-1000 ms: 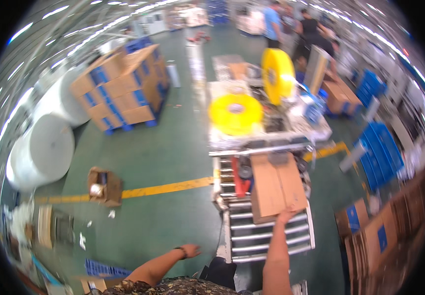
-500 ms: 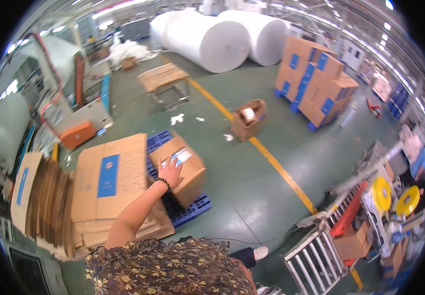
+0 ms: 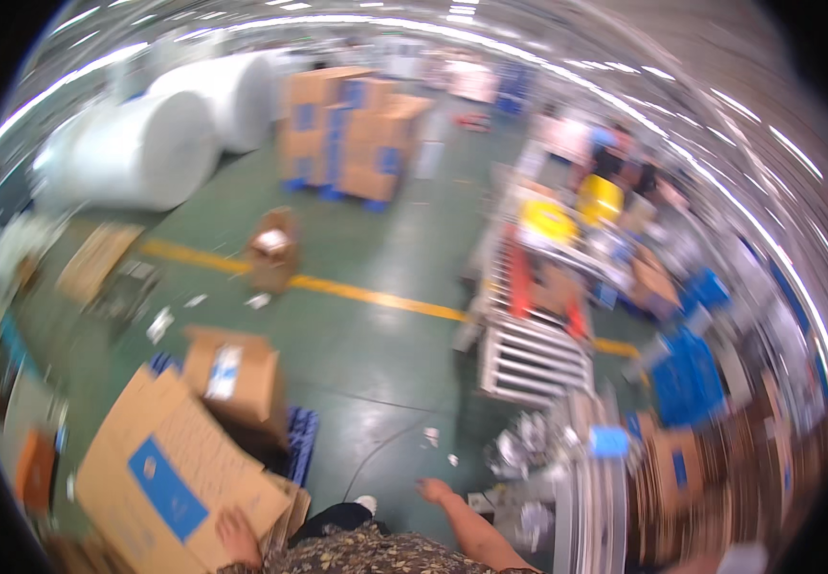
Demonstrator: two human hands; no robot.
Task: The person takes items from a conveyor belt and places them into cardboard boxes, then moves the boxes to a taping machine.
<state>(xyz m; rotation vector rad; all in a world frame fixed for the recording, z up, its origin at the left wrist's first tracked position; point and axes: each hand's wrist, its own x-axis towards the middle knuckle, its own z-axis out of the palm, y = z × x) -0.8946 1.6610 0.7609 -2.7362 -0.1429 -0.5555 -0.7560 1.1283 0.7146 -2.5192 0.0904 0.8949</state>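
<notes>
Left hand (image 3: 237,536) shifts from carton (image 3: 259,383) to flat cardboard (image 3: 173,483), unclenched, right hand (image 3: 436,491) too blurred to judge its grip, and uneven pressure could skew that cardboard!

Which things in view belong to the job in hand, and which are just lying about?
In hand, apparently:
- flat cardboard, under the left hand
- right hand, apparently holding nothing

Lying about, seemingly:
- floor scraps
- white rolls
- stacked boxes
</notes>
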